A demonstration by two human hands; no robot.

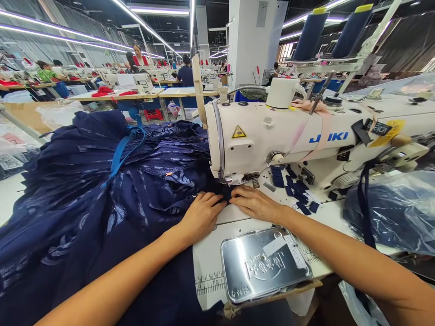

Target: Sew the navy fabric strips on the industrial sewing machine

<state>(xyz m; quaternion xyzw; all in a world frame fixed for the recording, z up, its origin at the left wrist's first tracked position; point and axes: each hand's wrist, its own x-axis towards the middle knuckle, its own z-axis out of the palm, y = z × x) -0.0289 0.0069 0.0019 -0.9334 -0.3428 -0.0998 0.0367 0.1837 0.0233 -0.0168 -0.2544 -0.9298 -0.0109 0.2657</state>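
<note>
A large heap of dark navy garments (142, 199), with a blue strap (118, 151) around part of it, fills the left side. My left hand (203, 213) rests at its right edge, fingers closed on navy fabric beside the needle area. My right hand (253, 202) is just across from it, fingertips pinched together on the same dark fabric. The white sewing machine (244, 136) stands right behind both hands, its head over the fabric. What lies under the fingertips is mostly hidden.
Small navy pieces (301, 192) lie on the machine bed. A shiny metal tin lid (265, 262) is at the front edge. A plastic bag of navy cloth (397, 210) sits at the right. Thread cones (311, 34) stand above. Other people work at tables behind.
</note>
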